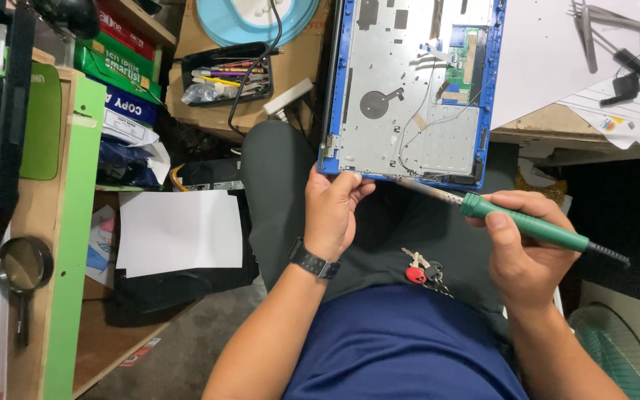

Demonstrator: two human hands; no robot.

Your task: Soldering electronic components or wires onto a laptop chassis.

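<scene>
- Between the left hand [332,215] and right hand [521,248], open room lies above the lap.
- Ahead, the opened laptop [416,89] blocks passage.
- Keys [424,270] lie just below the gap.
- Left, a green shelf [68,222] stands well apart.

The wooden table [550,122] sits at the top. An open blue laptop shell [412,89] lies on it, and its near edge sticks out over the table's edge. Just to the right of the shell, white paper sheets [557,52] lie on the wood, with metal tweezers [594,30] and a small black clip [622,89] on top of them. To the left, a black tray [227,74] full of pens and small tools sits on a brown box [298,55]. Beside the tray is a round light blue thing [257,18]. A black cable [257,67] runs across the tray.
</scene>
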